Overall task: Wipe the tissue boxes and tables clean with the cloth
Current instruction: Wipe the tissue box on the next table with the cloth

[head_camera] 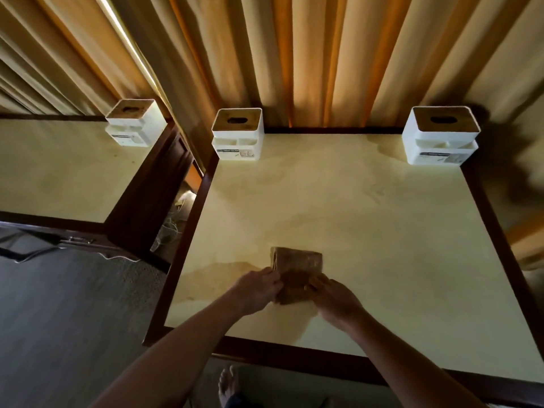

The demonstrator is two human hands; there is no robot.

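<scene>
While both hands, left (259, 287) and right (335, 295), pinch the folded brown cloth (297, 267) with their fingers, the glossy cream tabletop (382, 231) carries white square tissue boxes at eleven (238, 134) and one o'clock (440, 135), labels unreadable.

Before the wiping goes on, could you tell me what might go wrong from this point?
1. The two tissue boxes stand at the near table's far corners, right by the edge; a hard wipe could push one off the back.
2. Both the left hand and the right hand hold the folded cloth; if it comes unfolded, strokes may turn uneven.
3. The third box sits on the other table and could be missed.
</scene>
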